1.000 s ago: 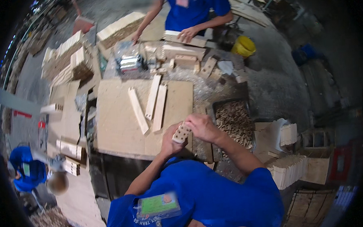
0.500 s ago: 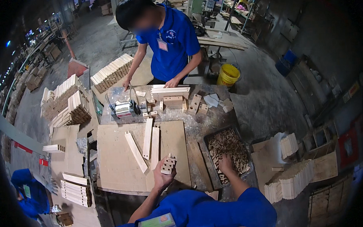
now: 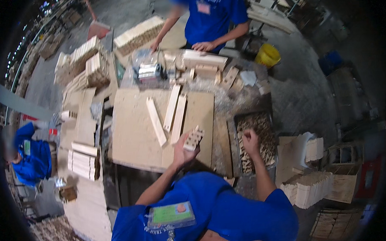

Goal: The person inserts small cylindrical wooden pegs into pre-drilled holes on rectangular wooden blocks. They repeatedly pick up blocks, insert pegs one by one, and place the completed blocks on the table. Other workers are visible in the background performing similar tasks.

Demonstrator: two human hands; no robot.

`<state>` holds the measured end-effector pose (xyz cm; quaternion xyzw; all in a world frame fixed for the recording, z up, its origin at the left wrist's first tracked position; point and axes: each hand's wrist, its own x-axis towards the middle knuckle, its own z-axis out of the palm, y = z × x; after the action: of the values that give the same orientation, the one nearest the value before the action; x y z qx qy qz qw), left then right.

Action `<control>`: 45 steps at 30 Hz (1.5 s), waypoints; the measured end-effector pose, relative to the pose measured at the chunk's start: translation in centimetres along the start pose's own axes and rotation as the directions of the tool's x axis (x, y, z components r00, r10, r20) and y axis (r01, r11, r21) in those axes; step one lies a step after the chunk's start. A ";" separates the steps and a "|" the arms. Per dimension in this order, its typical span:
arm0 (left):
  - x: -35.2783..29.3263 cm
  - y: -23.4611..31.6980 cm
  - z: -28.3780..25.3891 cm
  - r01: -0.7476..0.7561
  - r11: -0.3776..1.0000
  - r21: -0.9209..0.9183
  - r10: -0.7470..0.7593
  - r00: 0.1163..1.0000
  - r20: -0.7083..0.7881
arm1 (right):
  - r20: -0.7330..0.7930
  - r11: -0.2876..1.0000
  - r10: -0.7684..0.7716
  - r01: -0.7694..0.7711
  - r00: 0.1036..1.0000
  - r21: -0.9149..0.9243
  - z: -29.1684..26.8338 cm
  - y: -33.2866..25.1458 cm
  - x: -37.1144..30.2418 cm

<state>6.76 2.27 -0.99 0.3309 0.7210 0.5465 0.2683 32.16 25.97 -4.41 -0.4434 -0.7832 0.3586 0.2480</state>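
My left hand (image 3: 185, 154) is closed around a small bundle of pale wooden pieces (image 3: 193, 139), whose ends with dark drilled holes face up. Over the left part of a dark tray (image 3: 237, 123) is my right hand (image 3: 250, 142), its fingers curled together. Whatever those fingers may hold is too small to make out. The tray is filled with many short wooden dowels (image 3: 261, 125). Just beyond my left hand, three pale wooden bars (image 3: 156, 121) lie on a cardboard sheet (image 3: 129, 118).
Across the table a co-worker (image 3: 215, 17) rests a hand on wooden bars, beside a metal clamp-like device (image 3: 150, 73) and drilled blocks (image 3: 206, 72). Stacked wooden pieces stand at left (image 3: 82, 163) and right (image 3: 308, 188). Another person (image 3: 32, 156) is at far left. A yellow bucket (image 3: 267, 55) stands behind.
The whole view has shifted. My right hand has lifted from among the dowels and its fingers are now curled above them. My left hand still grips the wooden bundle.
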 end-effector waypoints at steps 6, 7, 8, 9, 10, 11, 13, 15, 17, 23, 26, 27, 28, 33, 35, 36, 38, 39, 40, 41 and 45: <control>-0.6 0.8 -0.4 -0.022 1.000 0.000 0.022 1.000 -0.011 | 0.292 0.922 -0.364 0.299 0.884 0.246 2.0 -15.0 1.7; -0.4 0.6 -0.4 -0.014 1.000 -0.007 0.014 1.000 -0.006 | 0.334 0.918 -0.382 0.311 0.862 0.247 2.5 -15.8 2.0; -0.4 0.5 -0.4 -0.018 1.000 -0.008 0.018 1.000 0.001 | 0.375 0.912 -0.399 0.323 0.837 0.251 2.7 -16.5 2.3; -0.4 0.4 -0.3 -0.022 1.000 -0.007 0.022 1.000 0.006 | 0.396 0.915 -0.401 0.339 0.826 0.219 2.9 -17.2 2.6; -0.5 0.3 -0.3 -0.024 1.000 -0.009 0.024 1.000 0.008 | 0.421 0.915 -0.402 0.357 0.813 0.186 3.1 -17.7 2.9; -0.5 0.3 -0.2 -0.062 0.998 -0.001 0.062 0.998 -0.011 | 0.446 0.914 -0.403 0.375 0.799 0.154 3.3 -18.1 3.1; -0.5 0.2 -0.1 -0.137 0.990 0.019 0.138 0.989 -0.053 | 0.454 0.886 -0.447 0.450 0.771 0.109 3.5 -18.9 3.6; -0.6 0.1 -0.3 -0.136 0.988 0.073 0.140 0.989 -0.046 | 0.458 0.849 -0.501 0.519 0.735 0.098 3.5 -19.5 3.8; -0.6 -0.1 -0.2 -0.128 0.989 0.067 0.131 0.990 -0.042 | 0.454 0.808 -0.559 0.578 0.694 0.111 3.2 -19.7 4.0; -0.8 -0.4 -0.2 -0.160 0.985 0.058 0.163 0.985 -0.055 | 0.545 0.778 -0.571 0.616 0.614 0.122 2.7 -20.0 4.6; -1.0 -0.2 -0.2 -0.175 0.982 0.077 0.179 0.982 -0.051 | 0.619 0.760 -0.536 0.648 0.575 0.056 2.5 -20.6 4.6; -1.1 -0.2 -0.2 -0.178 0.981 0.082 0.183 0.982 -0.051 | 0.647 0.748 -0.518 0.663 0.559 0.026 2.3 -20.8 4.7; -1.0 -0.2 -0.2 -0.199 0.975 0.095 0.204 0.978 -0.048 | 0.673 0.735 -0.499 0.678 0.545 -0.004 2.2 -21.1 4.7; -0.8 -0.5 0.1 -0.273 0.955 0.117 0.280 0.959 -0.049 | 0.758 0.677 -0.438 0.732 0.482 -0.074 2.4 -21.6 5.1; -0.8 -0.4 0.2 -0.252 0.960 0.124 0.259 0.965 -0.042 | 0.785 0.658 -0.417 0.748 0.459 -0.087 2.6 -21.7 5.3; -0.9 -0.4 0.3 -0.242 0.962 0.128 0.249 0.968 -0.039 | 0.779 0.675 -0.404 0.732 0.479 -0.099 2.7 -21.6 5.1; -0.8 -0.4 0.5 -0.224 0.968 0.109 0.231 0.972 -0.049 | 0.765 0.700 -0.383 0.703 0.518 -0.126 2.9 -21.2 5.0; -0.8 -0.4 0.6 -0.216 0.971 0.100 0.222 0.974 -0.053 | 0.736 0.708 -0.411 0.697 0.538 -0.114 2.9 -20.9 4.8; -0.8 -0.5 0.7 -0.220 0.970 0.106 0.227 0.972 -0.056 | 0.707 0.716 -0.438 0.691 0.556 -0.100 3.0 -20.5 4.4; -0.9 -0.6 0.8 -0.225 0.968 0.111 0.232 0.971 -0.057 | 0.676 0.724 -0.463 0.684 0.574 -0.085 3.0 -20.0 4.2; -0.7 -0.7 0.7 -0.256 0.962 0.095 0.263 0.963 -0.064 | 0.625 0.842 -0.402 0.538 0.669 -0.034 3.2 -18.6 3.6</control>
<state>7.57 2.01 -1.78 0.4128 0.7039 0.5575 0.1525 18.58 21.49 8.42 -0.1138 -0.9418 0.3153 0.0244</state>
